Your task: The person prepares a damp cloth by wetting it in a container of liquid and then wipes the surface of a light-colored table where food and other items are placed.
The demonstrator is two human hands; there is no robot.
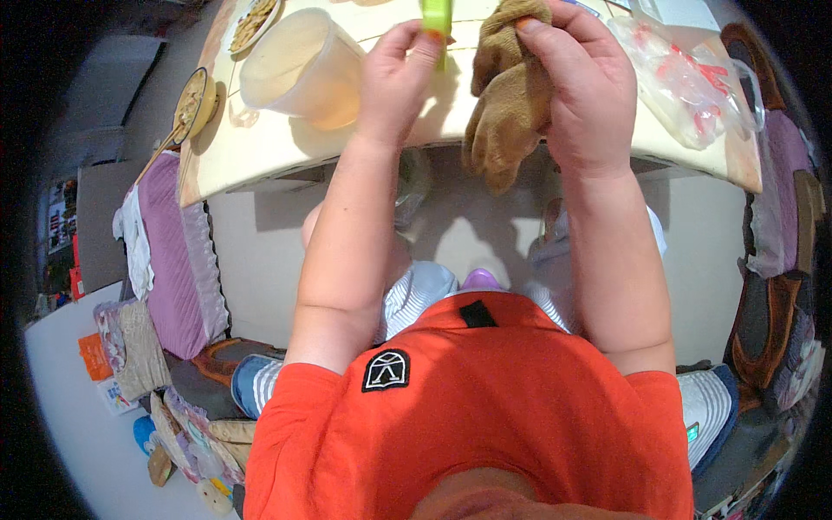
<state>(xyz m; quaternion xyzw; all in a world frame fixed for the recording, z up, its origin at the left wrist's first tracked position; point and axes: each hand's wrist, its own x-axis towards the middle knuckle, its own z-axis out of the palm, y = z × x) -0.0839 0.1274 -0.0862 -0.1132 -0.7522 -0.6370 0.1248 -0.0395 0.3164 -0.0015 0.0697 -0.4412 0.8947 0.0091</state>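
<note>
Near the top edge of the view, my left hand (400, 81) grips a bright green object (437, 16), whose upper part is cut off by the frame, so its kind is unclear. My right hand (585, 84) pinches a brown fabric glove (510, 110) between thumb and fingers. The glove hangs down past the table's near edge with its fingers lowest. Left of my left hand, a translucent plastic tub (302, 65) stands on the pale tabletop (292, 146).
A yellow bowl (195, 104) with chopsticks sits at the table's left edge, below a plate of food (255, 25). Clear plastic bags with red marks (692, 81) lie at the right. Purple-covered seats (175, 260) flank the table.
</note>
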